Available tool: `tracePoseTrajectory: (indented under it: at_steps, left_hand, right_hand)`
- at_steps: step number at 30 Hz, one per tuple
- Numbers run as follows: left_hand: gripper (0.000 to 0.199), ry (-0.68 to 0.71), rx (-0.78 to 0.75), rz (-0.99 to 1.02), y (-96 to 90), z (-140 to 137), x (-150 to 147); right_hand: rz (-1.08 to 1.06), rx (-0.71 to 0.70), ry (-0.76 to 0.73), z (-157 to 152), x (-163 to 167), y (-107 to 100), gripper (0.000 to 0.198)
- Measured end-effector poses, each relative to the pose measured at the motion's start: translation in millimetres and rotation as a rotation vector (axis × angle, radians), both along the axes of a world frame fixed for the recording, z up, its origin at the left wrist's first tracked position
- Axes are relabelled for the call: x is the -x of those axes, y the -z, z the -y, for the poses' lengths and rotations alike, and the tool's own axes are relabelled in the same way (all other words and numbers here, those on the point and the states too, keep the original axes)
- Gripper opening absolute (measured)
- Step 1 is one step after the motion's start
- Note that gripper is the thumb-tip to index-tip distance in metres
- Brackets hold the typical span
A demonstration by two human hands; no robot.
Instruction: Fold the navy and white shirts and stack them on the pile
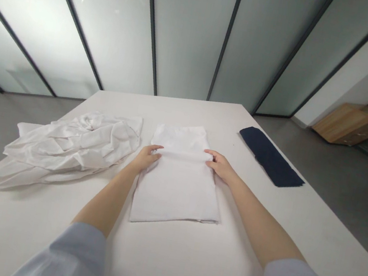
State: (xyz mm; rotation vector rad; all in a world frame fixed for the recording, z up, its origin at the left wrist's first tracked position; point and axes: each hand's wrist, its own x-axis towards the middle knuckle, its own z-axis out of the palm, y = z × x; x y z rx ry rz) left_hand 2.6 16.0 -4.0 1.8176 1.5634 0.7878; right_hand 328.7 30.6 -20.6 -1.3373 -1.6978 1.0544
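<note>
A folded white cloth [177, 191], roughly rectangular, lies flat in front of me with a raised crease across its upper part. My left hand [148, 156] grips its left edge at that crease, thumb and fingers pinching the fabric. On the opposite edge, at the same height, my right hand [219, 164] pinches the cloth in the same way. The fingertips of both hands are partly hidden by the fabric. Whether the cloth is a garment cannot be made out.
A crumpled heap of white fabric [80, 144] lies on the white table [183, 270] to the left. A folded navy cloth [270, 157] rests near the right edge. Beyond the table stand frosted glass panels [191, 31] and a wooden cabinet [345, 120] at far right.
</note>
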Motion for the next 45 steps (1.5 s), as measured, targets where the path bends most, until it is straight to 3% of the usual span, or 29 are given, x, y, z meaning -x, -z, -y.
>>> tracePoseTrajectory:
  at_steps: [6, 12, 18, 21, 24, 28, 32, 36, 39, 42, 45]
  left_hand:
    - [0.063, 0.071, -0.021, -0.19, -1.1, 4, -5]
    - [0.041, 0.09, -0.057, -0.294, -1.1, 5, -7]
    - [0.029, 0.028, -0.271, -0.461, -4.7, 6, -6]
    - [0.025, -0.009, -0.435, -0.513, -10.6, 8, -6]
    - [0.025, 0.027, -0.483, -0.521, -24.7, 11, -5]
    - [0.033, 0.119, -0.288, -0.473, -57.3, 9, -3]
    - [0.037, 0.154, -0.223, -0.544, -93.5, -12, -2]
    - [0.032, 0.074, -0.285, -0.705, -129.4, -44, -9]
    - [0.032, -0.102, -0.525, -0.674, -153.3, -51, -15]
    - [0.032, -0.142, -0.69, -0.62, -158.9, -39, -15]
    - [0.031, -0.032, -0.653, -0.644, -134.1, -22, -10]
  right_hand:
    - [0.113, -0.07, 0.002, 0, 3, 0, 0.063]
    - [0.199, -0.096, 0.011, 0, 6, 1, 0.059]
    - [0.501, -0.352, 0.037, 0, 3, -2, 0.03]
    - [0.518, -0.492, 0.074, 2, 0, -13, 0.026]
    - [0.434, -0.499, 0.031, 6, -4, -29, 0.023]
    - [0.299, -0.334, 0.025, 7, -11, -54, 0.022]
    - [0.338, -0.307, 0.024, -11, -11, -81, 0.019]
    - [0.554, -0.481, 0.177, -38, -1, -117, 0.021]
    - [0.565, -0.723, 0.325, -46, 6, -142, 0.028]
    - [0.549, -0.849, 0.304, -41, 5, -146, 0.03]
    - [0.586, -0.816, 0.207, -28, 2, -120, 0.033]
